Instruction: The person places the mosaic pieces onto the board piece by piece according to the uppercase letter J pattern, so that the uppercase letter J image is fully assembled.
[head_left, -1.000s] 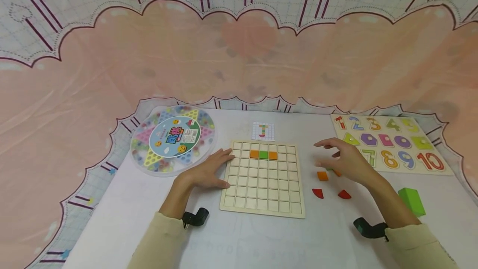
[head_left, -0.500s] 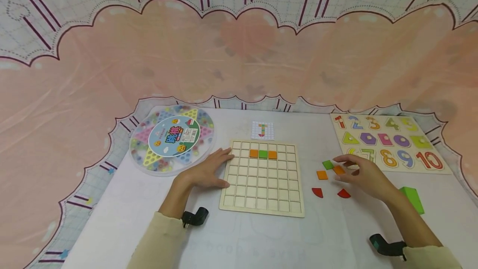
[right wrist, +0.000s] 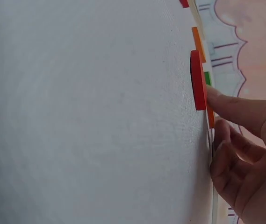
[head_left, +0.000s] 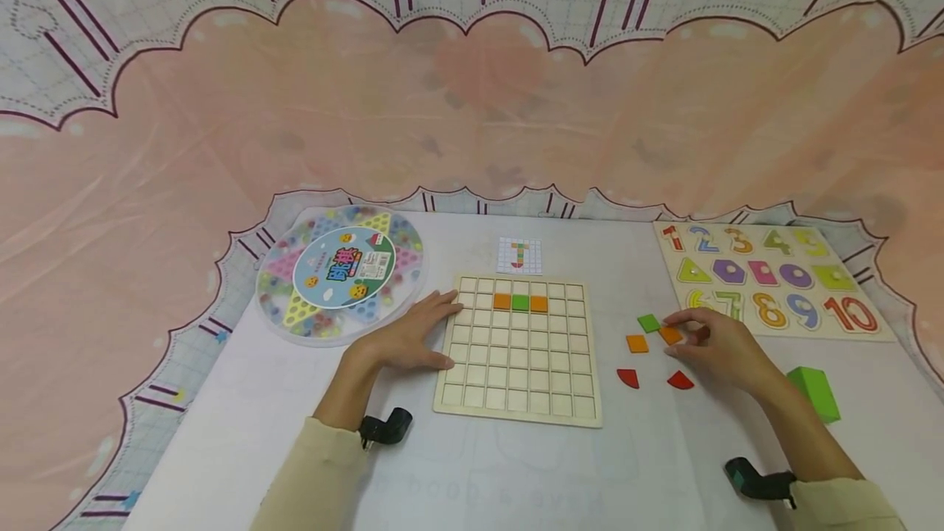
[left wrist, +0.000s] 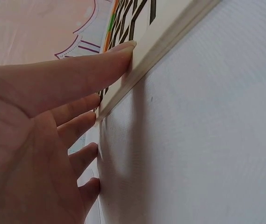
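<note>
My left hand (head_left: 409,338) rests along the left edge of a wooden grid board (head_left: 516,419), its thumb and fingertips touching the rim. In the left wrist view the thumb (left wrist: 109,65) presses on the board's edge. Three square tiles lie in a row on the board: orange, green tile (head_left: 520,302), orange. At the right, my right hand (head_left: 719,347) pinches an orange square tile (head_left: 669,335) on the table between thumb and index finger. Beside it lie a green square tile (head_left: 648,323), another orange tile (head_left: 637,343) and two red quarter-circle pieces, one a red piece (head_left: 680,380).
A small pattern card (head_left: 519,256) lies behind the board. A round Chinese checkers box (head_left: 342,269) stands at the left back. To the right are a number puzzle board (head_left: 774,277) and a green block (head_left: 814,394). A patterned cloth (head_left: 472,121) hangs behind the table.
My right hand has moved back and to the right from above the loose pieces and come down onto the orange tile, uncovering the green one. The left hand stays in place.
</note>
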{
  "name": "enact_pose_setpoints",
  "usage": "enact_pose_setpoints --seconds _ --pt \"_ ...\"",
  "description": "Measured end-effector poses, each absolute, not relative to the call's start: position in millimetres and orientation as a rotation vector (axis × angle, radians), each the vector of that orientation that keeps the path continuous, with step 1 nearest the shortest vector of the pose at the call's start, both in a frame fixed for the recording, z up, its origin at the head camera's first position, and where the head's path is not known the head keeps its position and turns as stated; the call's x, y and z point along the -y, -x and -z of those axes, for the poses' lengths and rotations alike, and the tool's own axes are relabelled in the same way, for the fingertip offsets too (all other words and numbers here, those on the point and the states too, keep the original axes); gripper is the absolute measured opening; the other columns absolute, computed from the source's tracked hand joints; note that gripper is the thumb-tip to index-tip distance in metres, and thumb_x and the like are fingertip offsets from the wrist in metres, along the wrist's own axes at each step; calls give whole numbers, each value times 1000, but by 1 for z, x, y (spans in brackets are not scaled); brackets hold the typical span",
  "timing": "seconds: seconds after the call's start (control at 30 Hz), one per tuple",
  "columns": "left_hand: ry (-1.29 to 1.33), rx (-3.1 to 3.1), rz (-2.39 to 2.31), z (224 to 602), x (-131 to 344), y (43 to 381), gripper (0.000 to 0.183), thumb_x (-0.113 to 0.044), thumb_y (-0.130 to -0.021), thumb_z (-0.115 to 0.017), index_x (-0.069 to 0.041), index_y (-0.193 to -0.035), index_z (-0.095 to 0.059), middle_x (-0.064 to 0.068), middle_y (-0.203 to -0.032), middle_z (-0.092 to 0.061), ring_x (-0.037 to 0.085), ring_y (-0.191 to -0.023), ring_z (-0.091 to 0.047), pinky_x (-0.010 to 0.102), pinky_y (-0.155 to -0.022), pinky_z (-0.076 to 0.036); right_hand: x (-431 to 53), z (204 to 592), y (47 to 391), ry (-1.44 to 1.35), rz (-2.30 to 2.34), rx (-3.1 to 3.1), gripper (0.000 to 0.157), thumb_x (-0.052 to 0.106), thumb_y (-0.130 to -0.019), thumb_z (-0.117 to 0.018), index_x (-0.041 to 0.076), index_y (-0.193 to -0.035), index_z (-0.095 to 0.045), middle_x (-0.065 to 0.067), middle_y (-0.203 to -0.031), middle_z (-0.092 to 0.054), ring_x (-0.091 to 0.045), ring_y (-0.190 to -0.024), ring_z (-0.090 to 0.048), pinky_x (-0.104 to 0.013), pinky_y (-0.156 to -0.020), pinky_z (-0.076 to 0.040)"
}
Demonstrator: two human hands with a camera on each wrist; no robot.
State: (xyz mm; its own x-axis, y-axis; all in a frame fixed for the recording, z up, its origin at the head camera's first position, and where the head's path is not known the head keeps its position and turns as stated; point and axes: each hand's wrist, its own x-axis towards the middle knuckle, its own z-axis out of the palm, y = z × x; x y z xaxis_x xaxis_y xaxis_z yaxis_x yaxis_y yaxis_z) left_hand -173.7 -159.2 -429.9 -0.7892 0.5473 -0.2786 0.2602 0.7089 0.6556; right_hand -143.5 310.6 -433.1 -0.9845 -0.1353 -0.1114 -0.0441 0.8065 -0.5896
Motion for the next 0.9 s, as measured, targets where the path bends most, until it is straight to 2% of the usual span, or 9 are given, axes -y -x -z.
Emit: enact_pose_setpoints --seconds 0.23,0.5,0.7,0.9 --pt "-624 -2458 -845 428 160 174 86 -20 -84 -78 -6 -157 -36 12 -174 -14 40 -162 -3 62 -130 -9 -312 440 148 139 946 -2880 34 17 -85 -82 5 -116 -73 -19 -116 -74 -18 -86 -59 -15 -65 -49" --pt "-628 -2458 -845 426 159 175 86 -21 -84 -78 -6 -157 -36 12 -174 -14 40 -162 -3 62 -130 -9 -313 439 149 140 924 -2899 31 19 -84 -83 7 -112 -75 -15 -109 -75 -14 -81 -58 -16 -64 -46" --pt "-622 -2443 -854 427 159 174 86 -20 -84 -78 -5 -157 -35 13 -174 -14 41 -162 -3 63 -130 -8 -314 432 150 102 916 -2837 36 29 -85 -83 10 -115 -75 -21 -126 -69 -23 -92 -66 -17 -67 -50" --pt "-610 -2444 -850 428 159 173 86 -21 -84 -78 -6 -158 -35 12 -174 -14 40 -162 -3 62 -130 -9 -309 418 153 105 954 -2802 39 31 -88 -80 10 -120 -73 -24 -134 -63 -20 -86 -66 -21 -62 -53"
